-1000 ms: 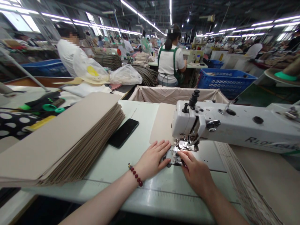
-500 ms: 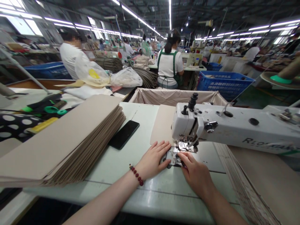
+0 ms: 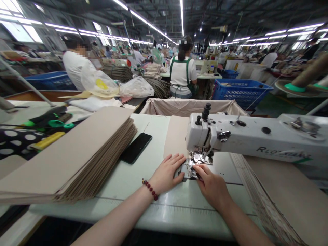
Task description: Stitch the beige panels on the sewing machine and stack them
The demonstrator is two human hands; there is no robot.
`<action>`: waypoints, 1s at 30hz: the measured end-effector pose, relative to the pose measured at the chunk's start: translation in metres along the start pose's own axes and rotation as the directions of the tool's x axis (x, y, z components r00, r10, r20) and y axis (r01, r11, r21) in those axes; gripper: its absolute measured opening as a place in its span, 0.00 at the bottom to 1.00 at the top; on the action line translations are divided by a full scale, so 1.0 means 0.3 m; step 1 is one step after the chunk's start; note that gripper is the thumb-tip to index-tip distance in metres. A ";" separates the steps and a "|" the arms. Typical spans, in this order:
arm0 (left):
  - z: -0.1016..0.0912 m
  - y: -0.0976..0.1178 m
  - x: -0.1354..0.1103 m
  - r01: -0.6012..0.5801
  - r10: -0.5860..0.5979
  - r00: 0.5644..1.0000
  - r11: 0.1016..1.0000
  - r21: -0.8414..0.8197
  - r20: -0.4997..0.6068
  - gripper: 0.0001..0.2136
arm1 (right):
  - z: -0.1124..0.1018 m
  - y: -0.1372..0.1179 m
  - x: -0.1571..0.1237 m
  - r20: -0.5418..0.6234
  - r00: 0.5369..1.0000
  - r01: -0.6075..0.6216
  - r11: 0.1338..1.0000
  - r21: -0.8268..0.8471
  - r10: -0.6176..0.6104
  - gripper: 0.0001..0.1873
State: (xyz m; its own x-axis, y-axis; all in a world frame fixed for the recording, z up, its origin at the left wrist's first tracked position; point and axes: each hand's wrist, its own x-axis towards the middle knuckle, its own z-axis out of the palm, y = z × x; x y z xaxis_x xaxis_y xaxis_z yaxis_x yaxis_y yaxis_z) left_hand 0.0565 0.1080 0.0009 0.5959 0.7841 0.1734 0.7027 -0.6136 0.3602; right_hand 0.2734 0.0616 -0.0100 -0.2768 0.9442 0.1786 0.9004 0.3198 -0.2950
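Observation:
My left hand (image 3: 166, 175) lies flat with its fingers stretched out, beside the metal guide plate (image 3: 185, 170) in front of the sewing machine (image 3: 230, 136). Its fingertips reach the near edge of a beige panel (image 3: 176, 136) that lies on the table left of the machine head. Close to the presser foot (image 3: 202, 159), my right hand (image 3: 214, 188) has its thumb and fingers drawn together at the metal fittings. What these fingers grip, if anything, is hidden.
A tall stack of beige panels (image 3: 77, 147) stands on the left, with a black phone (image 3: 136, 147) alongside. More panels (image 3: 282, 191) lie right, partly under the machine arm. Behind the table is a cloth-lined bin (image 3: 189, 106). Co-workers sit farther back near a blue crate (image 3: 241, 90).
The whole view has shifted slightly, so the machine appears a little farther left. Both hands keep nearly the same place and pose by the presser foot.

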 end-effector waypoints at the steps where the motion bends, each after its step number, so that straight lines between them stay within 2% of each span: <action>1: 0.002 -0.002 -0.001 -0.004 0.004 1.000 1.000 0.007 0.001 0.26 | -0.002 -0.001 0.000 0.001 1.000 -0.002 1.000 -0.001 0.002 0.25; 4: 0.011 -0.004 -0.003 -0.003 0.003 1.000 0.999 0.032 -0.011 0.27 | -0.008 -0.007 0.002 0.004 1.000 -0.010 1.000 -0.004 0.010 0.24; 9: 0.008 0.004 0.002 0.048 -0.039 0.997 0.990 0.133 -0.073 0.35 | -0.019 -0.015 -0.003 0.032 0.999 -0.038 0.999 -0.017 0.038 0.24; 12: -0.020 0.007 0.012 0.156 -0.134 0.983 0.970 0.187 -0.128 0.26 | -0.026 -0.019 -0.004 0.046 0.998 -0.052 0.998 -0.022 0.053 0.23; 14: -0.041 0.003 0.014 0.262 -0.226 0.957 0.942 0.207 -0.183 0.20 | -0.034 -0.020 -0.001 0.054 0.997 -0.054 0.998 -0.020 0.055 0.23; 16: -0.053 -0.007 -0.002 0.341 -0.291 0.931 0.910 0.236 -0.221 0.19 | -0.047 -0.023 0.002 0.066 0.997 -0.047 0.999 -0.013 0.047 0.23; 18: -0.053 -0.019 -0.046 0.369 -0.314 0.922 0.891 0.265 -0.229 0.18 | -0.068 -0.026 -0.008 0.085 0.996 -0.032 0.999 -0.001 0.032 0.23; 22: -0.042 -0.045 -0.226 0.321 -0.288 0.946 0.900 0.295 -0.152 0.24 | -0.130 -0.026 -0.106 0.111 0.993 -0.029 0.999 0.042 0.025 0.17; 25: -0.050 -0.045 -0.360 0.218 -0.218 0.976 0.950 0.223 -0.023 0.30 | -0.167 -0.027 -0.246 0.105 0.992 -0.095 0.973 0.211 0.075 0.09; 27: -0.060 -0.030 -0.396 0.138 -0.148 0.987 0.982 0.131 0.065 0.31 | -0.176 -0.034 -0.346 0.105 0.977 -0.208 0.919 0.335 0.183 0.08; 30: -0.067 0.004 -0.362 0.023 -0.024 0.987 1.000 0.005 0.158 0.31 | -0.160 -0.057 -0.474 0.144 0.926 -0.375 0.821 0.431 0.348 0.12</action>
State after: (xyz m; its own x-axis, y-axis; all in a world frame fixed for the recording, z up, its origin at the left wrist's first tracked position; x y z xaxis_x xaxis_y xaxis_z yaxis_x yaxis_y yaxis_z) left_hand -0.0153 0.0240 0.0009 0.6331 0.7739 0.0179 0.7182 -0.5958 0.3593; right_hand 0.3135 -0.0818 0.0146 0.0084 0.9973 -0.0725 0.6982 -0.0578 -0.7135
